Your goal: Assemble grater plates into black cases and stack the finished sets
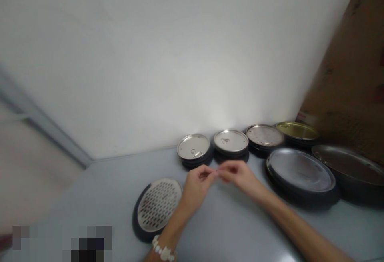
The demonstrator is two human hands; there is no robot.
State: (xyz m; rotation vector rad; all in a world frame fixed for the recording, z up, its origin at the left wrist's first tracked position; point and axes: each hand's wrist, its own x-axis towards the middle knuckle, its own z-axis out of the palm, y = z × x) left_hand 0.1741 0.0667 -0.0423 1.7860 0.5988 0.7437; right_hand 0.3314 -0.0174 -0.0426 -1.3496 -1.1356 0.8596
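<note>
My left hand (199, 184), with a pale bracelet (163, 249) at the wrist, has its thumb and fingers pinched together. Its fingertips meet those of my right hand (237, 176), which is pinched in the same way. Whatever lies between the fingertips, if anything, is too small to make out. Both hands are held above the grey table. A perforated metal disc with a dark rim (160, 204) lies beside my left forearm. Just behind the hands sit two dark-rimmed round pieces with silvery tops, the left one (194, 148) and the right one (231, 142), each bearing small metal bits.
Farther right stand another silvery round piece (265, 136), a gold-topped one (297, 130), a large grey disc (301, 172) and a large dark tray (354, 164). A white wall (180, 54) rises behind. A brown cardboard surface (351, 74) bounds the right side.
</note>
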